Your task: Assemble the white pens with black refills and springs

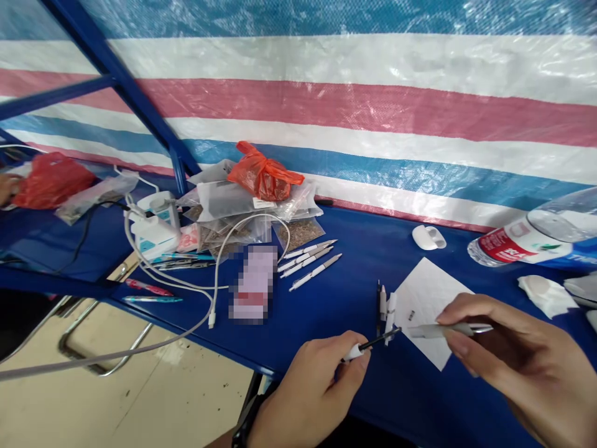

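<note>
In my left hand (314, 382) is a white pen part, pinched between thumb and fingers, with a dark refill (380, 339) sticking out of it to the right. My right hand (527, 358) grips a pale grey pen barrel (424, 331) with a silvery tip, its open end facing the refill but apart from it. Beneath lies a white paper sheet (426, 286) with a small dark piece (411, 314) on it, too small to name. Loose white pen parts (390, 311) lie at the sheet's left edge. Several white pens (314, 272) lie further left.
Left of the pens lies a blurred-out phone (255, 280), near a white cable (215, 286) and charger (156, 239). Plastic bags (265, 180) pile up behind. An earbud case (426, 237), bottle (508, 246) and crumpled tissue (545, 294) stand right. Another person's hand (7, 188) shows far left.
</note>
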The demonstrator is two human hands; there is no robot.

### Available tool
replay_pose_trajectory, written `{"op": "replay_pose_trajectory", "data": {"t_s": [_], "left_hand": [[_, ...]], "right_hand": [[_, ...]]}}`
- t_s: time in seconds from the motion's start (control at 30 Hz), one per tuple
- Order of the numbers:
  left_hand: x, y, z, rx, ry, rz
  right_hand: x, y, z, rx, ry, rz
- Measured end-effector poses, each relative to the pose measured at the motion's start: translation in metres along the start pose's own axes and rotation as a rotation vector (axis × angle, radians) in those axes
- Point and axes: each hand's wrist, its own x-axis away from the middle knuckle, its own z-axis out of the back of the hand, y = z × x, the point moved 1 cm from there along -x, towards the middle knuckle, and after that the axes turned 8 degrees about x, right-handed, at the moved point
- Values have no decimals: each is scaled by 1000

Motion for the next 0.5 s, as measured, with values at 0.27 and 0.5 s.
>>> {"op": "replay_pose_trajectory", "data": {"t_s": [0.27, 0.5], "left_hand": [[2, -6, -1, -41, 16, -44], [2, -5, 1, -162, -8, -136]], "right_hand": [[-4, 6, -17, 23, -145, 33], [1, 7, -36, 58, -355, -38]]}}
